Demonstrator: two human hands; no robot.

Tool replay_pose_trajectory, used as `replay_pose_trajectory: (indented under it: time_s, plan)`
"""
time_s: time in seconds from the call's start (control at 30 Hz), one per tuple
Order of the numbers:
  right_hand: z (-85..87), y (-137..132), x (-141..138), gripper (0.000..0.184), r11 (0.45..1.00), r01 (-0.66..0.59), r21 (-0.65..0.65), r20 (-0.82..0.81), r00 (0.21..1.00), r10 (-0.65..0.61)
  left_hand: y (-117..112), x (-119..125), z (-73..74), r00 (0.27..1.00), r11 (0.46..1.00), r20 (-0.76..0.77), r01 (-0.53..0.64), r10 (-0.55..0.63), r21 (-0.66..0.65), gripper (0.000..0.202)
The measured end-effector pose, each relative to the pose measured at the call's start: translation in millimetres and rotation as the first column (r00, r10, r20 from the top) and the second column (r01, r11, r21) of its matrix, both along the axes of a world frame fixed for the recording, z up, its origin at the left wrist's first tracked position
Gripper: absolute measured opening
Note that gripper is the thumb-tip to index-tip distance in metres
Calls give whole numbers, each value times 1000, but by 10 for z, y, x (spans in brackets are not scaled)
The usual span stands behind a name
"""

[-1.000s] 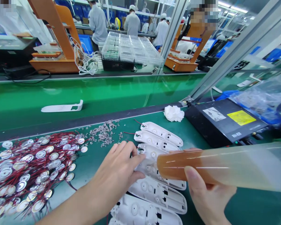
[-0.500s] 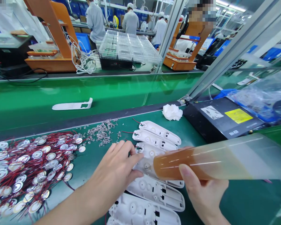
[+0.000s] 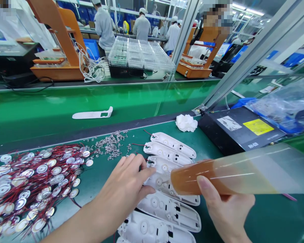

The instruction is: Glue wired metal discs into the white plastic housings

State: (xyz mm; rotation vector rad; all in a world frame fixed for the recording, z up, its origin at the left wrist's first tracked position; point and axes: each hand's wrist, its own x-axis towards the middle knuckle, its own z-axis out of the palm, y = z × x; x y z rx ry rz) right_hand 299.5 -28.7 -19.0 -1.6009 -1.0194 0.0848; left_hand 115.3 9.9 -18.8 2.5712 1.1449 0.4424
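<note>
My left hand (image 3: pixel 124 190) lies with its fingers together on the left end of a white plastic shell (image 3: pixel 167 185), pressing it to the green mat. It is one of a row of several white shells (image 3: pixel 172 145) laid side by side. My right hand (image 3: pixel 225 209) grips a clear syringe tube of amber glue (image 3: pixel 218 175), whose tip end points left over that same shell. Beside my left hand lies a heap of round metal discs with red wires (image 3: pixel 32 182). A scatter of small screws (image 3: pixel 111 145) sits just beyond my fingers.
A crumpled white wipe (image 3: pixel 186 122) and a black box with a yellow label (image 3: pixel 240 130) lie at the right. A white part (image 3: pixel 92 114) rides the green conveyor belt (image 3: pixel 142 98). Beyond it stand orange fixtures, clear trays (image 3: pixel 139 54) and several workers in white coats.
The white part on the conveyor has travelled to the right. The glue tube has shifted slightly over the shell. My left hand stays on the shell.
</note>
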Motion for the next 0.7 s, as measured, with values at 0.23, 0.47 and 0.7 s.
replay_pose_trajectory:
  time_s: [0.23, 0.47, 0.7]
  plan:
    - [-64, 23, 32, 38, 999, -15, 49, 46, 999, 12, -1, 2, 0, 1000, 1000, -2, -5, 5, 2, 40]
    - [-231, 25, 184, 34, 982, -129, 140, 180, 978, 103, 13, 18, -25, 1000, 1000, 12, -17, 17, 25, 41]
    - [-207, 26, 182, 37, 989, -89, 115, 134, 988, 74, 10, 10, -12, 1000, 1000, 5, -6, 6, 2, 39]
